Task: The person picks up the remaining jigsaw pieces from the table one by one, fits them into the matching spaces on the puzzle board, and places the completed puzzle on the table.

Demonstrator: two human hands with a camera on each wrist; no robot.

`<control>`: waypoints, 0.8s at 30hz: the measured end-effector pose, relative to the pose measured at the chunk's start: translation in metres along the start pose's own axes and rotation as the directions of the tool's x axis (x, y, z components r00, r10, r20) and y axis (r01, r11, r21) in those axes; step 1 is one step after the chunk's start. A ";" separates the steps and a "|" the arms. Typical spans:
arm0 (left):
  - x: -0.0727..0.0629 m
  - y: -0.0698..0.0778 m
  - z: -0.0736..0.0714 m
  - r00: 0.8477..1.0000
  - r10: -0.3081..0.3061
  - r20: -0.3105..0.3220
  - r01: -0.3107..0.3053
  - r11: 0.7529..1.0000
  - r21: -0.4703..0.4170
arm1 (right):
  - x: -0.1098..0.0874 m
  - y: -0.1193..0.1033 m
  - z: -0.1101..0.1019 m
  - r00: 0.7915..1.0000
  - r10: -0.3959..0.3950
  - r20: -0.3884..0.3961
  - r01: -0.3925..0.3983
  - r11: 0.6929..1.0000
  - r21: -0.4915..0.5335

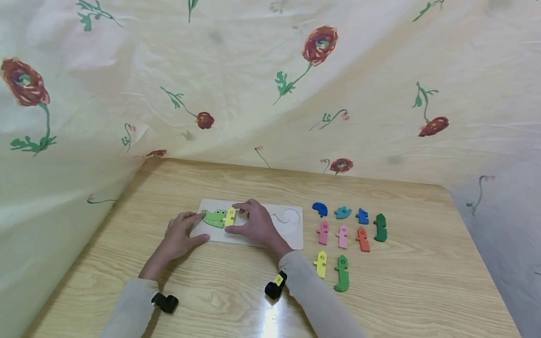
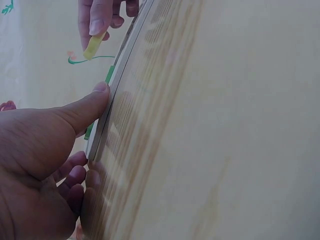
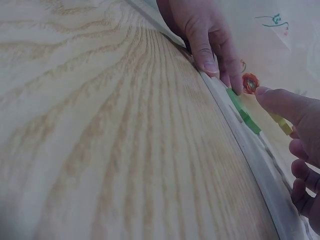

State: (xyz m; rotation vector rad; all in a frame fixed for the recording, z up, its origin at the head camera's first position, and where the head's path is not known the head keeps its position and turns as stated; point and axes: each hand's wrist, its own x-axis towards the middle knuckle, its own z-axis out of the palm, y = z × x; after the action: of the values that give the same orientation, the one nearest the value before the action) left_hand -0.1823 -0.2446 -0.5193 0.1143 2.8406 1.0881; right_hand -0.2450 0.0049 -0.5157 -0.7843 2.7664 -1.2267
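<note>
At the board's left end lies a green crocodile-head puzzle piece (image 1: 213, 219), set on a pale puzzle board (image 1: 296, 236). My left hand (image 1: 179, 239) rests there with thumb and fingers spread, the thumb at the near edge and a fingertip at the head piece. Between thumb and fingers, my right hand (image 1: 259, 227) pinches a yellow puzzle piece (image 1: 230, 217) just right of the head. In the left wrist view that yellow piece (image 2: 94, 46) is tilted, held above the board. A curved outline shows in the board's right part.
Right of the board, loose pieces lie in rows: dark blue (image 1: 320, 209), light blue (image 1: 343, 212), blue (image 1: 362, 216), green (image 1: 380, 228), several pink and orange (image 1: 363, 239), then yellow (image 1: 321, 264) and a green curved one (image 1: 341, 273). Flowered cloth (image 1: 257, 84) hangs behind the wooden table (image 1: 413, 284).
</note>
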 end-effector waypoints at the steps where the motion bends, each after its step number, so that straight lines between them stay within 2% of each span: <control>1: 0.000 0.000 0.000 1.000 -0.003 0.000 0.003 1.000 -0.002 | 0.000 0.000 0.001 1.000 0.002 -0.001 -0.002 1.000 -0.003; 12: 0.000 0.001 -0.001 1.000 -0.007 -0.003 0.007 1.000 0.002 | 0.002 0.001 0.005 1.000 0.016 0.001 -0.016 0.999 -0.040; 24: -0.001 0.003 -0.001 1.000 -0.019 0.000 0.019 1.000 -0.006 | 0.003 -0.004 0.007 0.998 0.066 0.008 -0.066 0.994 -0.083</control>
State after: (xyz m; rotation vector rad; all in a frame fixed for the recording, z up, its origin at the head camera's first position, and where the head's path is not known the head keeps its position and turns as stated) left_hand -0.1817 -0.2435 -0.5166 0.0866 2.8324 1.0931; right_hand -0.2442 -0.0039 -0.5175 -0.6960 2.8264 -1.1005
